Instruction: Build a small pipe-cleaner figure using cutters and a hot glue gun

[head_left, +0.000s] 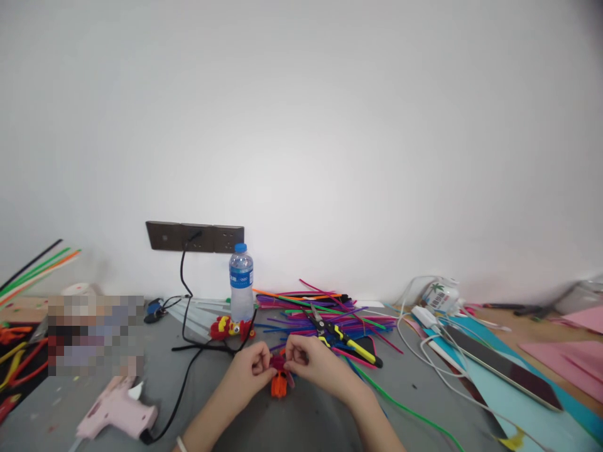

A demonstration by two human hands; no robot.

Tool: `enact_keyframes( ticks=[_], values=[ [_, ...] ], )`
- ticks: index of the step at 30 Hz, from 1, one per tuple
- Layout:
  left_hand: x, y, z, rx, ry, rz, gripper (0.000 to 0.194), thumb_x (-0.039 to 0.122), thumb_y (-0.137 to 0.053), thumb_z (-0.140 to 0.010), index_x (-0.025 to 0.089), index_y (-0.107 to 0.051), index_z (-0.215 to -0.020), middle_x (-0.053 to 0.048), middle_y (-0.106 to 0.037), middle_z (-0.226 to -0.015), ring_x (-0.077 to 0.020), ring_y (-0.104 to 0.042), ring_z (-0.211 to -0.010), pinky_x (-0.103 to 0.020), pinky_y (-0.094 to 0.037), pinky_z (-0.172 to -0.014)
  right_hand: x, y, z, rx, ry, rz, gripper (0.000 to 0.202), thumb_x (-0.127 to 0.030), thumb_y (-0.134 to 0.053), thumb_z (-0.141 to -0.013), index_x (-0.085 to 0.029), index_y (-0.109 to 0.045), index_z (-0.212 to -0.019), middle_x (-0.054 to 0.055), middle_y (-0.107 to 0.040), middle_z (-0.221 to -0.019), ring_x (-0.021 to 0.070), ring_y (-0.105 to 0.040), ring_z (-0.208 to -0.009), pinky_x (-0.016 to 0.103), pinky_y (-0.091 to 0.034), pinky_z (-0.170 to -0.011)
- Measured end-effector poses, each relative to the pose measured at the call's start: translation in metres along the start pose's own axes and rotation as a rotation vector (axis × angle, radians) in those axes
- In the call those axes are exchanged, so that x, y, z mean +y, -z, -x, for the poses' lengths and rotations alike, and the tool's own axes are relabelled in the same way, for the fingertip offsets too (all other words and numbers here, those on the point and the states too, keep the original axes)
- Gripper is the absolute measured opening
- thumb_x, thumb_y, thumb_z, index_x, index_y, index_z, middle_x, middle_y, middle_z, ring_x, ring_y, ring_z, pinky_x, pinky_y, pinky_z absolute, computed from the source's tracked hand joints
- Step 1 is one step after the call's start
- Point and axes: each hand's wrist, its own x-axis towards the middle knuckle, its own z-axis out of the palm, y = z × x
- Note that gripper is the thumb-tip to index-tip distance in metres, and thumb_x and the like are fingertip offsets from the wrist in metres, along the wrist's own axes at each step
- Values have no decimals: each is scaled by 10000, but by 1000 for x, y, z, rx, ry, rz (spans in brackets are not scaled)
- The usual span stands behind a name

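Observation:
Both hands meet at a small figure with an orange lower part and a magenta upper part, low in the middle of the head view. My left hand pinches the figure's magenta part from the left. On the other side, the fingers of my right hand are closed at the same magenta part. Behind my left hand, a red and yellow fuzzy piece lies by a water bottle. Yellow-and-black pliers lie beyond my right hand, on a heap of colored pipe cleaners.
A pink glue gun lies at the left on the grey table, its black cord running to a wall socket strip. At the right are a phone, white cables, colored paper and a white cup.

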Motion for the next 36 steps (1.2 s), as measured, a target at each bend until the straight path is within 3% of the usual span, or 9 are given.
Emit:
enact_keyframes(
  ticks=[12, 36],
  values=[
    [-6, -3, -3, 6, -14, 11, 196, 188, -586, -695, 220, -398, -647, 112, -347, -537, -90, -274, -490, -222, -186, -495, 1, -4, -1, -47, -25, -8, 145, -52, -569, -701, -193, -535, -703, -86, -473, -552, 88, -446, -525, 182, -274, -485],
    [-5, -2, -2, 20, 4, -78, 194, 180, -562, -704, 224, -384, -639, 118, -327, -523, -94, -283, -489, -227, -185, -494, 13, -10, -5, -75, 2, -96, 102, -94, -570, -735, -195, -557, -733, -80, -524, -538, 93, -454, -513, 182, -297, -489]
  ],
)
